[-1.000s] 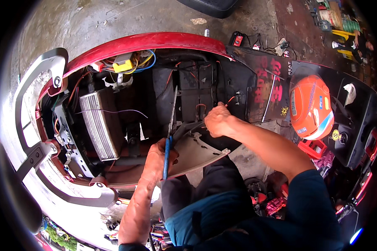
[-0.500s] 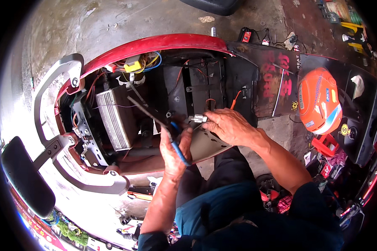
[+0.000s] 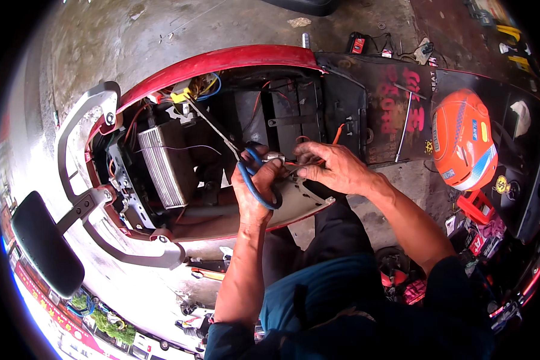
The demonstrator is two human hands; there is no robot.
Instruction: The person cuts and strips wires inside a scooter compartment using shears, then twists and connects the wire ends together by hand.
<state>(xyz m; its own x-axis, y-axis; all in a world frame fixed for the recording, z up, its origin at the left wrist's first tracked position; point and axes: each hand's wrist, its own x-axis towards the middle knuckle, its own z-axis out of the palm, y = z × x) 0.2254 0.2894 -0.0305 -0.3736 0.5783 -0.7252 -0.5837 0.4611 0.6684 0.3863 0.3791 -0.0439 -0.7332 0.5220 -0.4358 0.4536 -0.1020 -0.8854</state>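
Scooter body (image 3: 222, 60), seen from above: the red-edged shell stood open, with dark compartments and loose wiring inside. At its left end, a black backrest pad (image 3: 48, 243) projected on a grey bracket; toward the right, an orange helmet (image 3: 462, 141) rested on the bodywork. A finned metal block (image 3: 162, 168) sat inside the cavity. The left hand (image 3: 258, 186) was closed around blue-handled scissors (image 3: 246, 181), its thumb also pressing on a small pale connector (image 3: 274, 157). The scissors' blades slanted up and left across the cavity. The right hand (image 3: 336, 168) had its thumb and fingers drawn close together about thin wires (image 3: 291, 163) beside the connector; whether they were pinched tight could not be told. Connector and wires lay between the two hands, above the cavity's near side. An orange-sheathed wire (image 3: 338, 133) rose just beyond the right hand. Likely hazards: a hard pull between the hands might have torn a wire from the connector; a loosened left grip, divided between two objects, might have dropped either into the cavity; a turned wrist might have caught the blades on wiring.
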